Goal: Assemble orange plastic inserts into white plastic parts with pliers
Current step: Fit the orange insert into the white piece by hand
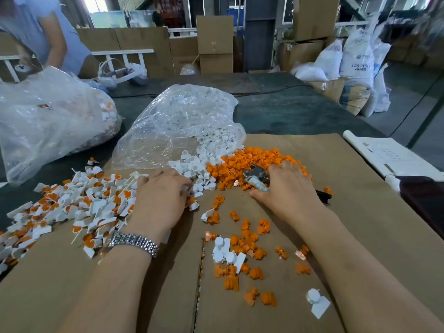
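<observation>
A warehouse table covered with cardboard. Left of the orange insert pile, the left hand curls into white parts, seemingly picking one. The right hand grips pliers at the pile's edge, ready to press.

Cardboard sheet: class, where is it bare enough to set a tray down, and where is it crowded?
Bare patches on the cardboard sheet: the right side, between the orange inserts pile and the white paper, and the near-left corner below the finished parts heap. Crowded: the middle, with scattered inserts between both forearms.
</observation>
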